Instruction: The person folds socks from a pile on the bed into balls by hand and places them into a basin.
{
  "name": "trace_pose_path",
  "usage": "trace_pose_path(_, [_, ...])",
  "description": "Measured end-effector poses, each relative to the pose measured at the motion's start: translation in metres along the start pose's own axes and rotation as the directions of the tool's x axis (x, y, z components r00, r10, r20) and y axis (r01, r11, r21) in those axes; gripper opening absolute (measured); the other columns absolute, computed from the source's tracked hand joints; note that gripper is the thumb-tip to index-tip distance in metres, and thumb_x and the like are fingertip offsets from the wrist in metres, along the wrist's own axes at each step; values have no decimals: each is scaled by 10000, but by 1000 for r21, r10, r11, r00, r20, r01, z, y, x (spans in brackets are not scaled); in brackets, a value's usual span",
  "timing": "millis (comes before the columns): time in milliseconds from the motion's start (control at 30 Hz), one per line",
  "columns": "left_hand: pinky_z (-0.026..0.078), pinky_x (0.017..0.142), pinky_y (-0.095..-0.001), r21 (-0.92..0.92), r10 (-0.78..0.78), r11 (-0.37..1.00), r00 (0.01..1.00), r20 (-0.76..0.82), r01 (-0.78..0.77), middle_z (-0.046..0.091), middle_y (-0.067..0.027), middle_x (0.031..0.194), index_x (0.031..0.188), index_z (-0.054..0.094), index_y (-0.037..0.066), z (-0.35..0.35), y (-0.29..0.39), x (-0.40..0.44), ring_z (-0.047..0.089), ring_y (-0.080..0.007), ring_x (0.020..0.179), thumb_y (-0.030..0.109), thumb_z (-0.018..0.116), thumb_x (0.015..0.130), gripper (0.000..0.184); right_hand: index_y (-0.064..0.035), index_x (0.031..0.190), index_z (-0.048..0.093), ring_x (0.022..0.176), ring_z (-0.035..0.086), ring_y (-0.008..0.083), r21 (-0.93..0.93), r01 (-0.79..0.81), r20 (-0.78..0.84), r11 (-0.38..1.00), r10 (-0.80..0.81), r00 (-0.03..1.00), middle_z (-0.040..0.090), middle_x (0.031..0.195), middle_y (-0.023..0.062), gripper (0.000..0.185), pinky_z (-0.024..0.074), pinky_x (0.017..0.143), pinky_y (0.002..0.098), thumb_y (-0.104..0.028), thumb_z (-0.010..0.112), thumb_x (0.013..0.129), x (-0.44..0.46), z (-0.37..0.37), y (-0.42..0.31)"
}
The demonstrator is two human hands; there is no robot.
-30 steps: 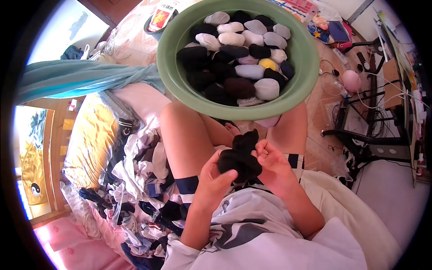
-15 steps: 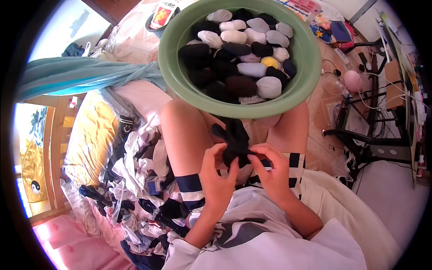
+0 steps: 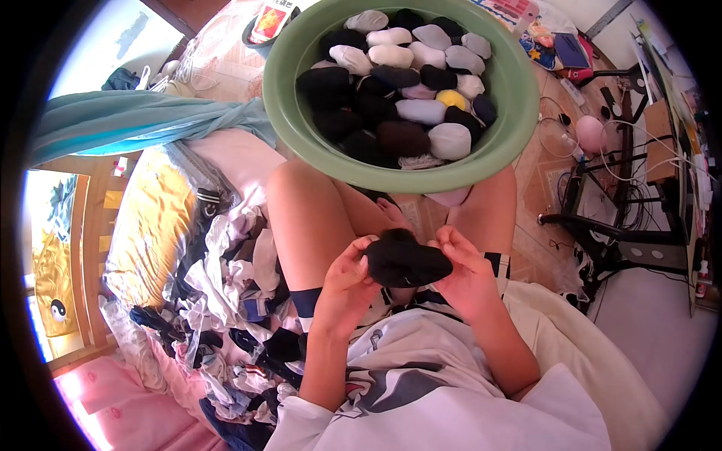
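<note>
Between my hands, above my lap, is a black sock (image 3: pixel 408 264), bunched into a rounded bundle. My left hand (image 3: pixel 347 279) grips its left end, thumb in front. At the right end, my right hand (image 3: pixel 465 272) pinches the cloth; part of those fingers is hidden behind it. Just beyond my knees stands a green basin (image 3: pixel 406 179) holding many rolled socks in white, grey, black and dark brown, with a yellow patch (image 3: pixel 451 99) among them. To my left lies a loose heap of unrolled socks (image 3: pixel 218 301).
A yellow bundle in clear plastic (image 3: pixel 154 225) and a teal cloth (image 3: pixel 150 124) lie on the left. At right are a black metal frame (image 3: pixel 617 225), white cables and a pink ball (image 3: pixel 589 134) on the tiled floor. A container with a red-and-white packet (image 3: pixel 272 22) stands behind the basin.
The black sock has gone from a knotted shape with loose ends sticking up to a smooth, wide bundle. My hands have moved slightly apart, one at each end.
</note>
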State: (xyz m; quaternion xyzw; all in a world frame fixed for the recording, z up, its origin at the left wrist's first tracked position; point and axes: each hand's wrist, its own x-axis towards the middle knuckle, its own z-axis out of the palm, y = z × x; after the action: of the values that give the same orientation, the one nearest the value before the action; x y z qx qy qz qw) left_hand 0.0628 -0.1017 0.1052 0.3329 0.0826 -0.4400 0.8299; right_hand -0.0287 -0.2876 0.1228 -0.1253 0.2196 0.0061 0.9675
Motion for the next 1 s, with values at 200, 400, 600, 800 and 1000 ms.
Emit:
trace_pose_path(200, [472, 911, -291, 85, 45, 996, 998, -53, -40, 584, -36, 1140, 1149, 475, 72, 18, -1, -7, 589, -134, 1026, 171, 654, 916, 310, -88, 1100, 469, 879, 555, 120, -730, 306, 88, 611, -359, 929, 542, 994, 20, 452, 464, 740, 235, 59, 714, 750, 10, -11, 21])
trace_pose_path(400, [459, 902, -283, 73, 112, 992, 992, -57, -107, 547, -44, 1130, 1155, 446, 83, 22, -13, -5, 561, -143, 1061, 102, 632, 895, 320, -42, 1173, 481, 823, 590, 109, -945, 305, 206, 115, -514, 832, 603, 955, 51, 517, 486, 705, 235, 116, 681, 723, 8, -7, 23])
trace_pose_path(600, [435, 874, -280, 758, 398, 611, 916, -44, -229, 485, -70, 1162, 1203, 437, 59, 45, -16, -5, 520, -180, 1025, 4, 674, 815, 458, -36, 1174, 495, 805, 611, 94, -829, 340, 76, 444, -512, 856, 672, 944, 66, 442, 484, 701, 226, 52, 712, 799, 2, -2, 22])
trace_pose_path(800, [465, 811, -286, 964, 620, 158, 781, 73, -216, 510, -113, 1107, 1210, 537, 44, 31, -18, 3, 553, -201, 953, -48, 682, 734, 506, -33, 1204, 492, 788, 616, 104, -879, 402, 223, 255, -524, 822, 672, 962, 80, 465, 494, 691, 241, 53, 709, 802, 0, -7, 31])
trace_pose_path(1000, [489, 850, -262, 772, 473, 585, 878, -76, -248, 558, -102, 1102, 1218, 563, 17, 21, -20, 5, 588, -171, 1021, -85, 639, 775, 461, -34, 1219, 512, 730, 619, 153, -888, 419, 459, -188, -408, 789, 660, 953, 105, 473, 497, 665, 255, 77, 687, 793, 0, -2, 26])
